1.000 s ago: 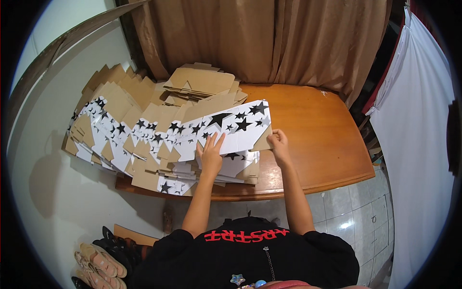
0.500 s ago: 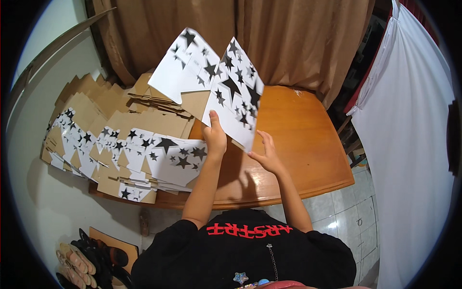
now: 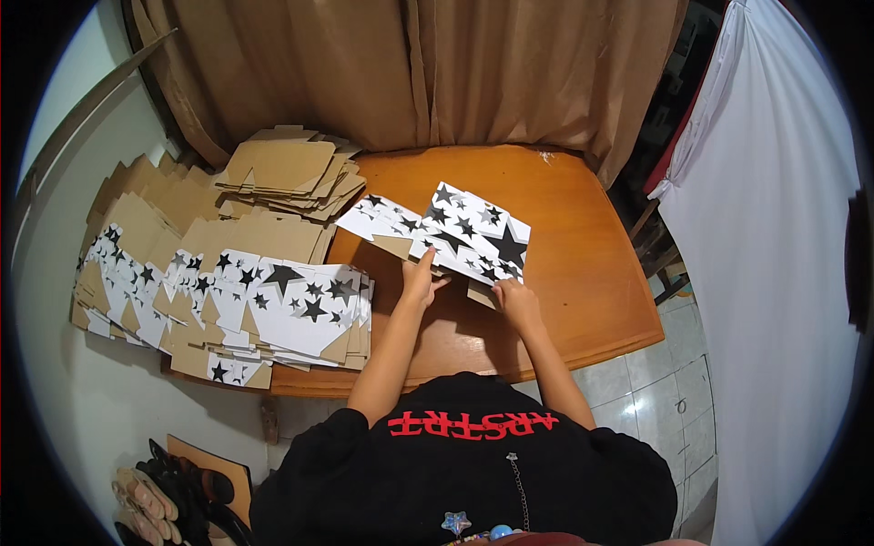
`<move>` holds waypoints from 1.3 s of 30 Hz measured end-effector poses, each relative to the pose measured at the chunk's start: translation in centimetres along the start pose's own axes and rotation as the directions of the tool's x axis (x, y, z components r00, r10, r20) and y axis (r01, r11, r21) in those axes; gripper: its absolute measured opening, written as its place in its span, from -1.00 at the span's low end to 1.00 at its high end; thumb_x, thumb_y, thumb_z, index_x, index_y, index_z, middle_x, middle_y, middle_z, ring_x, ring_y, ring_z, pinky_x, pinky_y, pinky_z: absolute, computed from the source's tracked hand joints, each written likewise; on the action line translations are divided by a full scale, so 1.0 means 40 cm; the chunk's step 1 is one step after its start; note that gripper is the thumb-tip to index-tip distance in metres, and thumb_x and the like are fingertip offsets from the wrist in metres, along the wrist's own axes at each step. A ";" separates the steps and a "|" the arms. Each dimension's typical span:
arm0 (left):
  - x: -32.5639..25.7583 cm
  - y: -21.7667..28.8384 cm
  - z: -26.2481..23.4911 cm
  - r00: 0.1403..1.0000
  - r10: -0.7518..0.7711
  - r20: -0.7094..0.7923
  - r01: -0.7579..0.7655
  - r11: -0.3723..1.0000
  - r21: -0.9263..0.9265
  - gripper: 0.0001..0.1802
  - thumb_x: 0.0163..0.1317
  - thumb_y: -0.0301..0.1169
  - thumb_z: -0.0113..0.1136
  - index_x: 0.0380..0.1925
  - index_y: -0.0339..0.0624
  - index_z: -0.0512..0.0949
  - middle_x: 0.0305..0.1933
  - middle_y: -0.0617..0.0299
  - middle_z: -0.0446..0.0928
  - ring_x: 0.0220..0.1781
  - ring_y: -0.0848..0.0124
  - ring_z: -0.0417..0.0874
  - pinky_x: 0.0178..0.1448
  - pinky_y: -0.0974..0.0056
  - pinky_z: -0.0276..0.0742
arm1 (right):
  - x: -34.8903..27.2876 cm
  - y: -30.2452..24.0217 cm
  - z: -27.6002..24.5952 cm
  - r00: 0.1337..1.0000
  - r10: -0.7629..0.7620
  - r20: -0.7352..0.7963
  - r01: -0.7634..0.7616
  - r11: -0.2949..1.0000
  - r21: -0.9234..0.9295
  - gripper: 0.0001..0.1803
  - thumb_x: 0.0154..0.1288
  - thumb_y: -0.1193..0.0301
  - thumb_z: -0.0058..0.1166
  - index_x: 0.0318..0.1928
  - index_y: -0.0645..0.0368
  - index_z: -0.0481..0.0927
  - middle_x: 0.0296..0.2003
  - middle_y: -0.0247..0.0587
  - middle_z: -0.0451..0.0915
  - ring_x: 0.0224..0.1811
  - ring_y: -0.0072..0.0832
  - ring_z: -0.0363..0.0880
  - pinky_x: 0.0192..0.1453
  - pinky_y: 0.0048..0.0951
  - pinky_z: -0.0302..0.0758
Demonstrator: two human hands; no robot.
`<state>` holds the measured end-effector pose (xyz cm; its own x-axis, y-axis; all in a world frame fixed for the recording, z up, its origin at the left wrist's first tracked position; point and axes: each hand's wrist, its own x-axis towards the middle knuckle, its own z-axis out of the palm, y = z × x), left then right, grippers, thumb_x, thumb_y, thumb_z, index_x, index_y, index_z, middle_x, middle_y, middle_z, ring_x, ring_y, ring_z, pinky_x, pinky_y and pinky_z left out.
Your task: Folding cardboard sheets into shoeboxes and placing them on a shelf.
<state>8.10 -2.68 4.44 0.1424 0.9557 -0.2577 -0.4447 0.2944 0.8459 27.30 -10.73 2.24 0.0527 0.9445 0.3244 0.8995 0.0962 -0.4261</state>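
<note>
Starting at the far left, some shoes (image 3: 159, 487) lie on the floor near the wall. Above them, many flat cardboard sheets (image 3: 146, 273) are spread over the left end of the wooden surface (image 3: 583, 264), some showing plain brown, some showing white with black stars. A neater stack of star-printed sheets (image 3: 296, 305) lies at the near edge, and a brown pile (image 3: 282, 168) sits further back, close to the curtain (image 3: 410, 73).

More to the middle, the left hand (image 3: 421, 278) rests on the near left edge of a star-printed cardboard sheet (image 3: 455, 232), with its fingers stretched up and pressing on the card. This sheet lies on the bare middle part of the surface, partly folded, with brown flaps showing under its lower edge. The right hand (image 3: 517, 298) is just beside it on the right, at the lower right corner of the same sheet; the fingers curl over the edge, though I cannot tell if they really pinch it.

At the far right, a white cloth (image 3: 774, 273) hangs down beside the surface.
</note>
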 end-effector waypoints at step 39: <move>0.002 0.123 -0.227 0.988 -0.004 -0.151 0.054 0.944 0.327 -0.64 0.24 -0.37 0.07 -0.04 -0.38 0.38 -0.12 0.04 0.49 -0.26 0.28 0.61 -0.39 0.28 0.69 | 0.325 0.120 -0.178 0.798 0.603 0.011 -0.578 0.770 -0.269 -0.32 -0.12 0.33 0.36 0.08 0.16 0.41 -0.15 0.05 0.56 -0.06 -0.08 0.55 0.02 -0.11 0.43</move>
<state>-2.10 -1.11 4.35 0.0088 0.9444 -0.3287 -0.1228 0.3272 0.9369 35.38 -0.25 10.44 0.5796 0.8149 -0.0074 0.7791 -0.5567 -0.2883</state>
